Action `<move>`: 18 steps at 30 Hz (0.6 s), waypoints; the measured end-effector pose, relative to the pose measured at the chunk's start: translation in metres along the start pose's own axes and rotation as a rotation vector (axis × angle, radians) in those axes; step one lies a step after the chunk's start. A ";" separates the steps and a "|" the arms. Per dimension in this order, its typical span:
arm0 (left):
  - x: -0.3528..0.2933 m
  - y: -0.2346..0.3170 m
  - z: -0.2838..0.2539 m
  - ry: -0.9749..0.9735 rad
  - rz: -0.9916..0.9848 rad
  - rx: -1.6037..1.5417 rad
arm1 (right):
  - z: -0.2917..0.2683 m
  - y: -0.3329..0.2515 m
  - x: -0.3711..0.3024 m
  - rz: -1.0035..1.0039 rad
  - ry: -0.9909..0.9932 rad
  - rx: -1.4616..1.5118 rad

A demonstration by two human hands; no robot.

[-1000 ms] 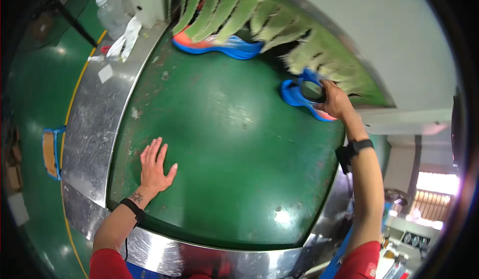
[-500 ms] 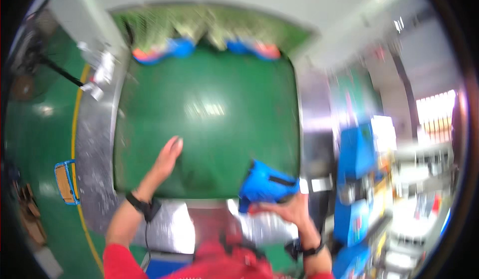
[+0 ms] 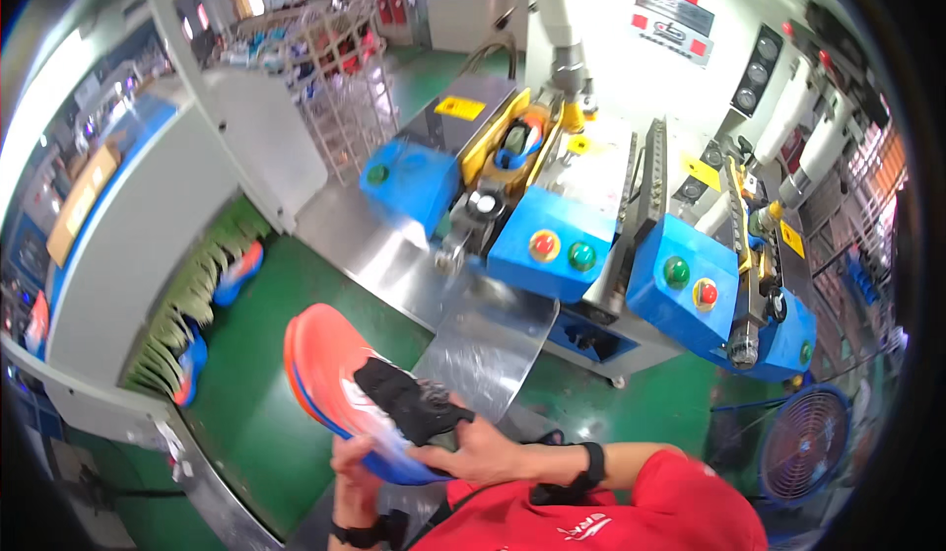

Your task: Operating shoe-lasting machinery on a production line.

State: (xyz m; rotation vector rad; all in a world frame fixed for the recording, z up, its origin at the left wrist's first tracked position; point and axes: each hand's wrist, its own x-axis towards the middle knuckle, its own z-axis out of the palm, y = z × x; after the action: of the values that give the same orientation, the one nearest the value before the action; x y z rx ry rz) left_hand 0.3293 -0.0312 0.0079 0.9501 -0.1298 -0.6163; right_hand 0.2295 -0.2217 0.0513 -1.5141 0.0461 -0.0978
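A sneaker (image 3: pixel 335 364) with an orange-red toe and a blue heel is tilted over the near end of the green conveyor belt (image 3: pixel 286 324), its black tongue and laces facing up to the right. My left hand (image 3: pixel 357 460) is closed on the sole side near the heel. Around the collar and heel my right hand (image 3: pixel 481 452) is closed as well, with the thumb by the shoe opening. Two more orange and blue sneakers, one (image 3: pixel 239 273) farther and one (image 3: pixel 192 366) nearer, lie by the green strip curtain (image 3: pixel 187 295).
Right of the belt, a metal ledge (image 3: pixel 483 339) adjoins a machine with blue control boxes (image 3: pixel 552 241) and coloured buttons. Another sneaker (image 3: pixel 517 144) sits clamped inside it. A second button box (image 3: pixel 680 275) stands farther right. A round fan (image 3: pixel 803 443) is at the lower right.
The view has swung right, from the belt to the machines. My left hand, which was open over the belt, now grips the sneaker together with my right hand, and the toe shows.
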 end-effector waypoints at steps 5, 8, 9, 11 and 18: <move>0.044 -0.090 0.107 -0.117 -0.079 -0.084 | -0.118 0.009 -0.043 -0.037 0.106 -0.133; 0.092 -0.101 0.154 -0.023 0.014 0.176 | -0.169 0.001 -0.055 0.452 0.236 0.270; 0.118 -0.095 0.164 0.070 0.064 0.170 | -0.184 -0.002 -0.054 0.507 0.314 0.352; 0.191 -0.075 0.184 -0.022 0.160 0.298 | -0.207 -0.010 -0.047 0.202 0.377 0.115; 0.533 -0.113 0.290 -0.373 0.285 1.486 | -0.261 -0.019 0.010 0.115 0.509 -0.166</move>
State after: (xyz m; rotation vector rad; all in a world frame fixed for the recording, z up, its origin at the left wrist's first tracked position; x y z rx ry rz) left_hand 0.6127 -0.5796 0.0042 2.1689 -1.1500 -0.3508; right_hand 0.2153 -0.4827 0.0555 -1.6157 0.5589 -0.3928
